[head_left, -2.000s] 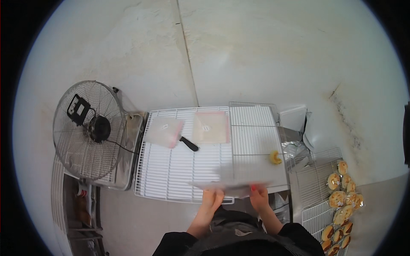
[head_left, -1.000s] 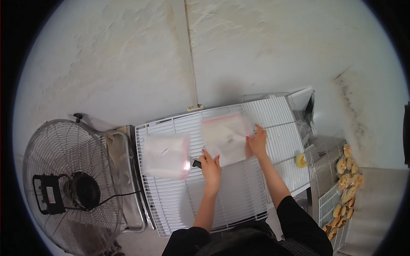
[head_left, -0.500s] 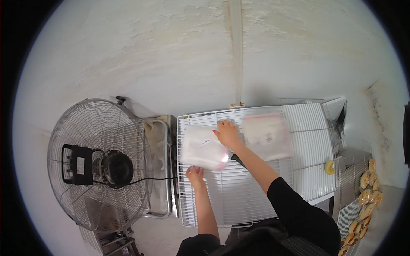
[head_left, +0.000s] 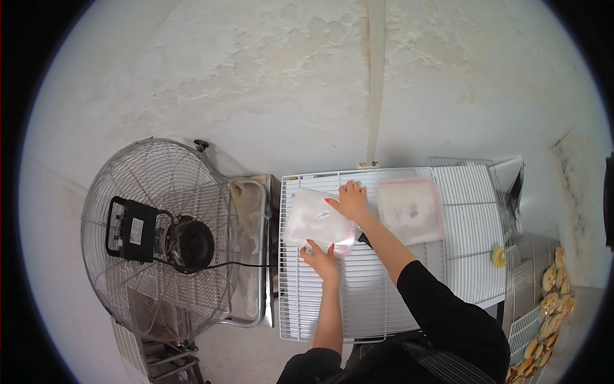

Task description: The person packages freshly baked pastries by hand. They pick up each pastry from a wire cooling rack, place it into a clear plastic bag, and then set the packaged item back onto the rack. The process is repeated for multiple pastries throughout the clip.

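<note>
A stack of clear plastic bags [head_left: 313, 219] with a pink edge lies flat on a white wire rack [head_left: 384, 301]. My left hand [head_left: 321, 261] is at the stack's near edge, thumb and fingers spread, fingertips touching the plastic. Over the stack's far right corner reaches my right hand [head_left: 353, 203], its fingers apart and its thumb on the bags. To the right lies a second stack of clear bags [head_left: 410, 211], also pink-edged. Partly hidden under my right forearm is a black handle [head_left: 364, 239]; what it belongs to cannot be made out.
A large wire-caged fan [head_left: 160, 240] stands at the left, its black cord running to the rack. On the rack's right side sits a small yellow ring-shaped object [head_left: 498, 257]. Several baked goods [head_left: 550, 301] lie on lower racks at the far right. A stained wall [head_left: 268, 89] rises behind.
My left hand has moved right along the near edge of the left bag stack, its fingers spreading wider. My right hand stays at the far corner. The whole view has shifted slightly.
</note>
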{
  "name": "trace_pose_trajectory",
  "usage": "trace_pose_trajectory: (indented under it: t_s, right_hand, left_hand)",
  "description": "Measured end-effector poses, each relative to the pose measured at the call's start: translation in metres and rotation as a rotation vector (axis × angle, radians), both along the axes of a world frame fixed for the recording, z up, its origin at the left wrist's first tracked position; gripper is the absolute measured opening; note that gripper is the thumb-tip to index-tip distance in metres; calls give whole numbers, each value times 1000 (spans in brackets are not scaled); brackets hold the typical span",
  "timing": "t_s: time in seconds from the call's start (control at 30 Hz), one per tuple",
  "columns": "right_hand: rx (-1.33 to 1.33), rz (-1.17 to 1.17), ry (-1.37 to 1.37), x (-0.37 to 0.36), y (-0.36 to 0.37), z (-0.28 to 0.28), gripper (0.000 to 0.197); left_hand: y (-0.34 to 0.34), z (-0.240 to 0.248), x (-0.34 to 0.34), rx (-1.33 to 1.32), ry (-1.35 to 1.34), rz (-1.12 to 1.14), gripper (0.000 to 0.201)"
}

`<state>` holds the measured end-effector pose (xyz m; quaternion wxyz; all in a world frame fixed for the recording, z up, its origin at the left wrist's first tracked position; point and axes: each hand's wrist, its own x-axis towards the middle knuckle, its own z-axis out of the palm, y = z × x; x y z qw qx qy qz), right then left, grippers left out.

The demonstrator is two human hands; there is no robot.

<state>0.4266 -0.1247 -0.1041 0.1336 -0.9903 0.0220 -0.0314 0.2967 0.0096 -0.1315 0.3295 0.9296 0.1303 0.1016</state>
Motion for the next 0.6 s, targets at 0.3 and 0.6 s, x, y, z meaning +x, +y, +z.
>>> trace_pose_trajectory:
  t_s: [0.3, 0.6]
  right_hand:
    - [79, 102, 36, -16, 27, 28, 64]
    - [273, 444, -59, -63, 37, 29, 41]
  left_hand:
    - [6, -25, 2, -328, -6, 131, 62]
    - [3, -7, 0, 157, -74, 49, 65]
